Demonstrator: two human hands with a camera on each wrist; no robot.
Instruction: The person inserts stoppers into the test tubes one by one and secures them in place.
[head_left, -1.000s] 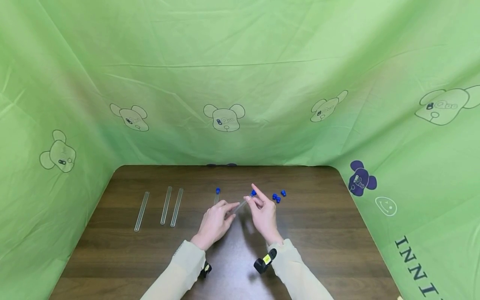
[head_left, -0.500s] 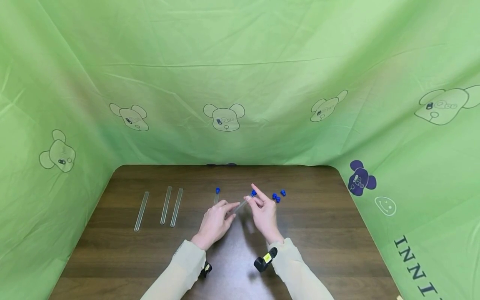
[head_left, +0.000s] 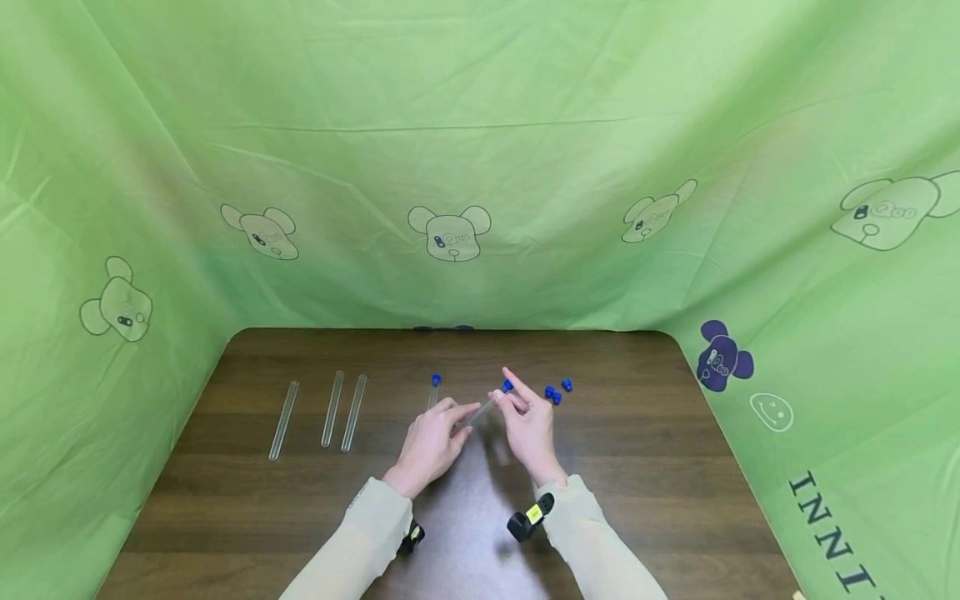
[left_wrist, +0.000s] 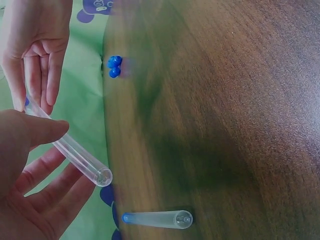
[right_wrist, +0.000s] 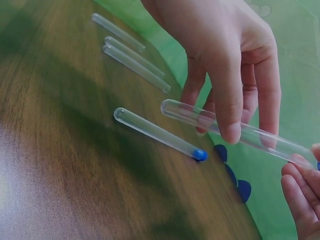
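A clear test tube (left_wrist: 82,159) is held tilted above the table between both hands. My left hand (head_left: 429,442) pinches its body between thumb and fingers, the rounded end sticking out past them in the left wrist view. At the upper end my right hand (head_left: 529,429) holds the blue cap (head_left: 507,386), thumb near the tube's mouth and index finger extended over the cap. Beyond my left hand lies another test tube with a blue cap on its end (right_wrist: 159,133), partly hidden by that hand in the head view.
Three uncapped test tubes (head_left: 283,422) lie at the left of the wooden table (head_left: 247,517). Several loose blue caps (head_left: 556,398) sit right of my right hand. A green printed cloth (head_left: 450,167) hangs around the back and sides. Black cameras (head_left: 525,521) are strapped at both wrists.
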